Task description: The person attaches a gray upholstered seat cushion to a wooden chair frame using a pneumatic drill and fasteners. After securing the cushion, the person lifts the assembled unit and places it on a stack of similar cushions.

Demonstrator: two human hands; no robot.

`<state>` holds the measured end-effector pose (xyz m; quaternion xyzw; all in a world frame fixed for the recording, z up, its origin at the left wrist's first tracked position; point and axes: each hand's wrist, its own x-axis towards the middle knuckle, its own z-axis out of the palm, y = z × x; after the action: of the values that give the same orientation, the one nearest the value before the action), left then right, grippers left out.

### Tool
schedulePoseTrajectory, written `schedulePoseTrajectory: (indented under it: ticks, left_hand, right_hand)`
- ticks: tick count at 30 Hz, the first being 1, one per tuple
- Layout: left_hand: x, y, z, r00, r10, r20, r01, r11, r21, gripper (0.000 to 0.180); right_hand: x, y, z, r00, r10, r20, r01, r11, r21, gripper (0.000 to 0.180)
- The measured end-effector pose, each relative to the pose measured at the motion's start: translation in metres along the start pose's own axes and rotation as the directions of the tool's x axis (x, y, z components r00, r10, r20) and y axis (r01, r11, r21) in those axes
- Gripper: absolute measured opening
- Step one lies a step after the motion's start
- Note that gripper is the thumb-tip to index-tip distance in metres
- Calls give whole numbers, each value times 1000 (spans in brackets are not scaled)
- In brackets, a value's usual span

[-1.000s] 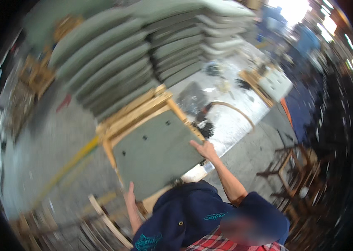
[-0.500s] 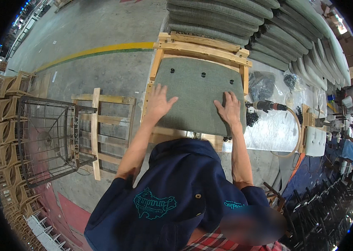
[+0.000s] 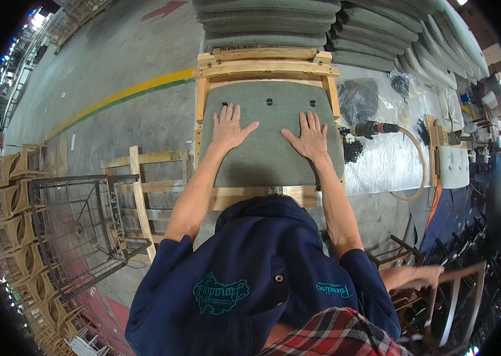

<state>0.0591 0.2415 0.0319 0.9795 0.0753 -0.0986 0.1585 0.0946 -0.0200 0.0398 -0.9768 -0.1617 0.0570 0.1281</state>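
A grey-green upholstered chair cushion [image 3: 265, 145] lies flat inside a wooden frame jig [image 3: 262, 70]. Three small black fittings [image 3: 269, 102] show in a row near its far edge. My left hand [image 3: 231, 127] presses flat on the cushion's left part, fingers spread just below the left fitting. On the right part rests my right hand [image 3: 310, 136], also flat with fingers apart, its fingertips below the right fitting. Neither hand holds anything. Beside the jig's right edge lies a power driver [image 3: 372, 129] with a hose attached.
Stacked grey cushions [image 3: 262, 21] rise beyond the jig. Small black parts [image 3: 353, 150] lie in a heap on the plastic-covered surface at right. A metal wire cart [image 3: 78, 219] and a wooden pallet [image 3: 155, 184] stand left. Another person's hand [image 3: 413, 276] grips a chair frame at lower right.
Both my hands have slid forward on the cushion toward the fittings. The view has shifted. A co-worker's arm with a chair frame has come in at lower right.
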Motion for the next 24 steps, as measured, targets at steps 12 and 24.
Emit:
schedulePoseTrajectory:
  ticks: [12, 24]
  left_hand:
    - [6, 3, -5, 998, 35, -59, -34, 999, 7, 98]
    - [4, 6, -6, 996, 25, -85, -27, 999, -31, 92]
  right_hand:
    - [48, 13, 5, 980, 193, 47, -194, 981, 16, 112]
    - [44, 16, 9, 979, 202, -3, -200, 972, 121, 112]
